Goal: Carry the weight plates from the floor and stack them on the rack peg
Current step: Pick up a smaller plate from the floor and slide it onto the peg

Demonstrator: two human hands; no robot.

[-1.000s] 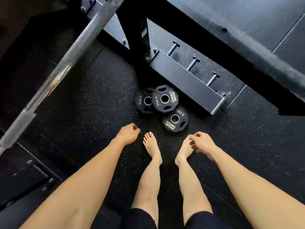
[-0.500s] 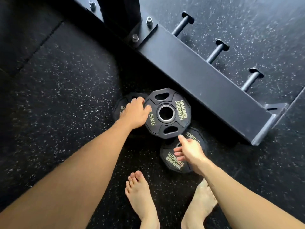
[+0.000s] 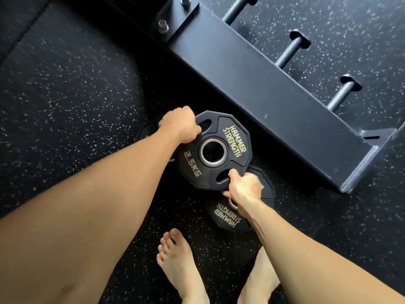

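the top plate [image 3: 213, 151] sits near the middle of the view, lying over two other plates on the floor [image 3: 65, 95]. it is black, with a metal ring round its hole, and it says "hammer strength" and "2.5kg". your left hand [image 3: 180, 125] is at its 10 o'clock edge, fingers curled over the rim by the slot there. your right hand [image 3: 245, 186] is at its 5 o'clock edge, thumb hooked into the slot and fingers wrapped under the rim. so both hands are clamped on the top plate.

a second plate [image 3: 228, 216] lies at 6 o'clock from it, partly under it and under your right arm. a third plate [image 3: 145, 132] peeks out at 9 o'clock, mostly hidden by your left hand and arm.

the rack base [image 3: 263, 88] is a long dark bar that runs from 12 o'clock down to 3 o'clock, just beside the plates. three pegs stick out from its far side: a near peg [image 3: 340, 95], a middle peg [image 3: 289, 51] and a far peg [image 3: 234, 9]. all three are bare.

your two bare feet stand at 6 o'clock, the left foot [image 3: 177, 260] clear to see and the right foot [image 3: 260, 279] partly behind your arm.
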